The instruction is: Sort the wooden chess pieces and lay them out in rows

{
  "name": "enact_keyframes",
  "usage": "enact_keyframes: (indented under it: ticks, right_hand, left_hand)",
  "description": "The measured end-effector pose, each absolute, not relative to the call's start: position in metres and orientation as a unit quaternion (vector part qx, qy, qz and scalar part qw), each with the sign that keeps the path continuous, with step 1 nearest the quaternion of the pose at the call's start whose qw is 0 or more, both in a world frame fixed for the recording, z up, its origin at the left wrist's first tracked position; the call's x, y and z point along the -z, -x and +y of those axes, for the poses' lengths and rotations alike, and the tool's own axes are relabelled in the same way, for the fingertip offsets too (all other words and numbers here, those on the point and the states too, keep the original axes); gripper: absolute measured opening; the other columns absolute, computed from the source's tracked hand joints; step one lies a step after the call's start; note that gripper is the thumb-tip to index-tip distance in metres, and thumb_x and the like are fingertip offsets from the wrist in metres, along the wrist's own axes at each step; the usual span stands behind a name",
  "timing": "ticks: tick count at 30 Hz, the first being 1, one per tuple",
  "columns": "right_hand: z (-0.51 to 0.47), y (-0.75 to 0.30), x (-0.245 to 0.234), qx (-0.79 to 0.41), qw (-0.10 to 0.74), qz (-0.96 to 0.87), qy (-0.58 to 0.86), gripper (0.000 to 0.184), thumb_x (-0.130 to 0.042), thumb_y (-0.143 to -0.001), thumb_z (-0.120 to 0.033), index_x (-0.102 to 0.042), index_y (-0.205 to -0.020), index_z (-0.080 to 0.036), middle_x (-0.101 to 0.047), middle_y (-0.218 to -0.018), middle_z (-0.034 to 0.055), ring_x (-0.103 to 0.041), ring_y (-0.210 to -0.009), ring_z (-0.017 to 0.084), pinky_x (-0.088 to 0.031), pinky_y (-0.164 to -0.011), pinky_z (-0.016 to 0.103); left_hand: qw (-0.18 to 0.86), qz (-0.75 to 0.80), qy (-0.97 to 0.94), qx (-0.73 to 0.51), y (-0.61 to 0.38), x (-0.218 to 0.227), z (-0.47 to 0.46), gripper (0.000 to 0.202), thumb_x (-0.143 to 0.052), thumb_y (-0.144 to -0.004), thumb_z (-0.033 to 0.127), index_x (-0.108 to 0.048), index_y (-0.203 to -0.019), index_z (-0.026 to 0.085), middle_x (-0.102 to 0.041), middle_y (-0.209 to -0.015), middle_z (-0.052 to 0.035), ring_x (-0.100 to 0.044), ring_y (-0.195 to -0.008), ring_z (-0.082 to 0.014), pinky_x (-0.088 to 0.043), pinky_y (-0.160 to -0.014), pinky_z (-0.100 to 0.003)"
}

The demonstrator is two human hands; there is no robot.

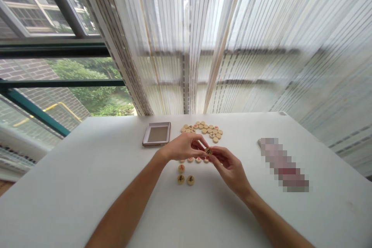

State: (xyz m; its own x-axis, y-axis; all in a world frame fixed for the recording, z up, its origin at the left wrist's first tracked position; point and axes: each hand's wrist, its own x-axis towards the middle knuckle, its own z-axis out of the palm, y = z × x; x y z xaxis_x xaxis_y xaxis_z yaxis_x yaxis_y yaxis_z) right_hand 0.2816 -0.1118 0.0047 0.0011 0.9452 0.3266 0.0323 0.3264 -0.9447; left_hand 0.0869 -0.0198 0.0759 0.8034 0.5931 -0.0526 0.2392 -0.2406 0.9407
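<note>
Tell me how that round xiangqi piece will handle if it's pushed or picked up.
The xiangqi piece between the left hand and right hand is probably stiff and fairly light. Lying flat like the pieces on the white table, it should slide rather than tip; stood on edge, its round rim would likely roll.

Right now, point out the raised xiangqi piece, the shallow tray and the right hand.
xiangqi piece point(208, 151): head view, on its top face.
shallow tray point(157, 134): head view, on its bare floor.
right hand point(231, 169): head view, on its back.

Ahead of the hands point(183, 147) hang sheer striped curtains point(232, 77); to their left, a dark-framed window point(55, 50) shows brick walls point(31, 73) and trees point(81, 73).
</note>
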Motion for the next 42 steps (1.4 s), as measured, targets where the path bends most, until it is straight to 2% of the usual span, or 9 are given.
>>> enact_keyframes:
  ticks: [10, 23, 31, 37, 42]
  right_hand:
    - [-0.1097, -0.2778, -0.0075, -0.478, 0.573, -0.519, 0.417, 0.028, -0.071, -0.09, -0.038, -0.066, -0.112, -0.021, -0.076, -0.103, 0.0068, -0.074, -0.091, 0.023, -0.061, -0.086, 0.04]
    - [-0.1097, -0.2788, -0.009, -0.483, 0.576, -0.511, 0.417, 0.027, -0.072, -0.088, -0.039, -0.068, -0.108, -0.021, -0.076, -0.1, 0.0062, -0.074, -0.088, 0.021, -0.062, -0.083, 0.038]
    - [-0.1089, -0.2799, -0.0055, -0.472, 0.57, -0.521, 0.424, 0.027, -0.073, -0.088, -0.038, -0.065, -0.107, -0.021, -0.075, -0.1, 0.0062, -0.074, -0.088, 0.02, -0.062, -0.084, 0.037]
    - [-0.1091, -0.2817, -0.0057, -0.459, 0.563, -0.533, 0.435, 0.028, -0.073, -0.087, -0.04, -0.064, -0.106, -0.021, -0.074, -0.101, 0.0071, -0.074, -0.089, 0.022, -0.062, -0.087, 0.04]
    - [-0.1073, -0.284, -0.0109, -0.479, 0.554, -0.521, 0.439, 0.032, -0.074, -0.085, -0.046, -0.066, -0.102, -0.02, -0.075, -0.095, 0.0072, -0.075, -0.084, 0.022, -0.063, -0.083, 0.042]
  left_hand:
    - [0.518, 0.272, -0.8, -0.134, -0.0872, -0.0796, -0.0215, 0.028, -0.071, -0.087, 0.035, -0.064, -0.106, 0.015, -0.077, -0.094, -0.0097, -0.073, -0.081, -0.0176, -0.057, -0.071, -0.028]
    - [0.48, 0.268, -0.825, -0.131, -0.0892, -0.0785, -0.024, 0.026, -0.069, -0.088, 0.033, -0.062, -0.107, 0.017, -0.077, -0.097, -0.01, -0.073, -0.084, -0.0188, -0.056, -0.073, -0.029]
    - [0.46, 0.276, -0.833, -0.131, -0.0904, -0.0747, -0.0242, 0.022, -0.067, -0.089, 0.031, -0.061, -0.105, 0.016, -0.077, -0.091, -0.008, -0.073, -0.081, -0.018, -0.056, -0.071, -0.029]
    - [0.462, 0.277, -0.833, -0.123, -0.0912, -0.0743, -0.0239, 0.021, -0.066, -0.09, 0.029, -0.06, -0.106, 0.017, -0.077, -0.091, -0.0074, -0.073, -0.08, -0.0175, -0.056, -0.071, -0.028]
    - [0.461, 0.273, -0.835, -0.126, -0.0912, -0.0739, -0.024, 0.022, -0.066, -0.09, 0.03, -0.061, -0.106, 0.016, -0.076, -0.09, -0.0077, -0.072, -0.08, -0.0173, -0.055, -0.071, -0.028]
